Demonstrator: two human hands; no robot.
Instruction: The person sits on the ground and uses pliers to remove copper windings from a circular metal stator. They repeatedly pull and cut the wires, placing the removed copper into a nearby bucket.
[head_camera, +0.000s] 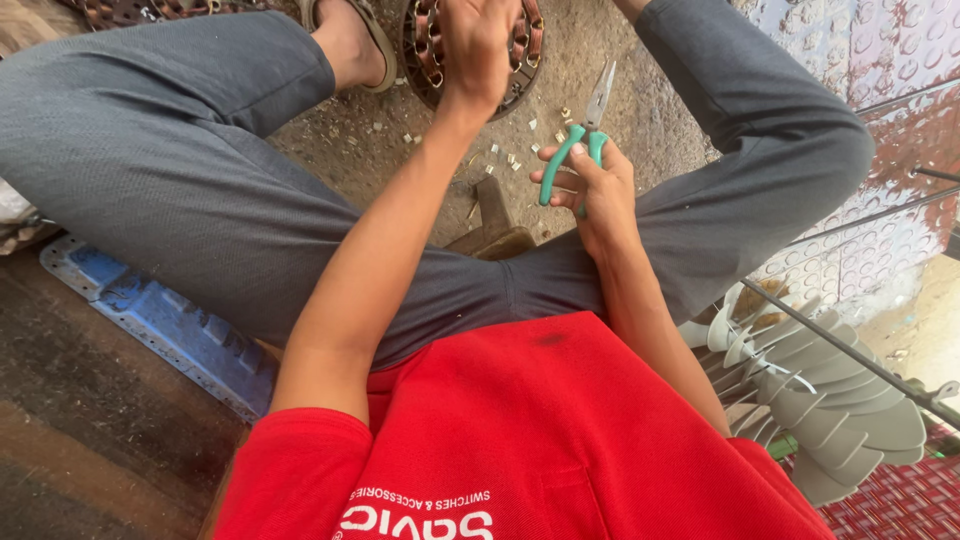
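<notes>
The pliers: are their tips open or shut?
Shut: the tips of the pliers meet in a point; the right hand holds the green handles.

Right hand (598, 190) grips green-handled pliers (580, 140); left hand (478, 50) on round motor stator (420, 55).

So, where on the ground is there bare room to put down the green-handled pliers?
The bare patch is the grey concrete ground between the left thigh and the round copper-wound motor stator. It is crowded right of the stator, where small metal clippings lie beside the right hand holding the green-handled pliers. The left hand covers the stator.
</notes>
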